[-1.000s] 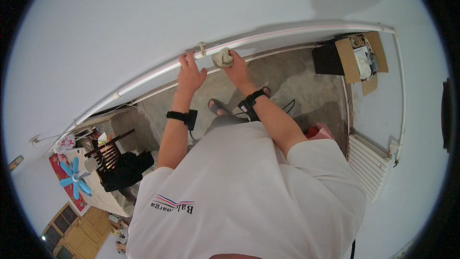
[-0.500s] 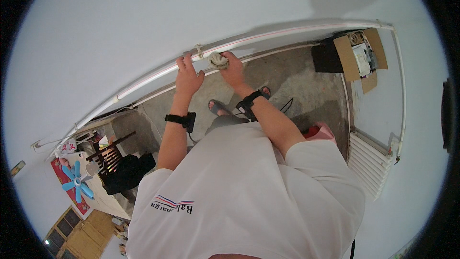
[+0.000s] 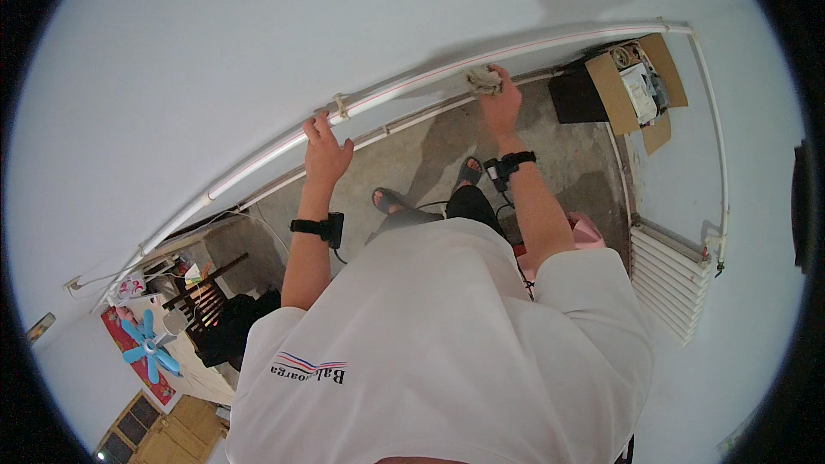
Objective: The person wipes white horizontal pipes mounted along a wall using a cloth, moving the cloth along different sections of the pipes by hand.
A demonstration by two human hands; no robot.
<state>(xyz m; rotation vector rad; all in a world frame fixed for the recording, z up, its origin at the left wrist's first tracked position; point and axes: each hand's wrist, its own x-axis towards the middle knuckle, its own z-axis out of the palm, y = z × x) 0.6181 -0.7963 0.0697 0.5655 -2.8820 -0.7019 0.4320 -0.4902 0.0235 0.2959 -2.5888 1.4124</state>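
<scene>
A long white pipe (image 3: pixel 412 84) with a thin red line runs along the wall. My left hand (image 3: pixel 323 153) is at the pipe, its fingers hooked over it and its thumb apart, just left of a tan cord tie (image 3: pixel 341 106). Further right, my right hand (image 3: pixel 502 108) is closed round a crumpled greyish cloth (image 3: pixel 483 80), which is against or just beside the pipe; contact is hard to make out. Dark straps with small devices sit on both my wrists.
At the far right stands an open cardboard box (image 3: pixel 612 96) beside a black box (image 3: pixel 576 99). A white radiator (image 3: pixel 669 279) is on the right. A table with a blue-bladed fan (image 3: pixel 150 345) and a dark wooden chair (image 3: pixel 202 302) stand left. A thinner pipe (image 3: pixel 387 131) runs below.
My right hand has moved right along the pipe with the cloth, away from the cord tie. My left hand stays on the pipe, shifted slightly in view.
</scene>
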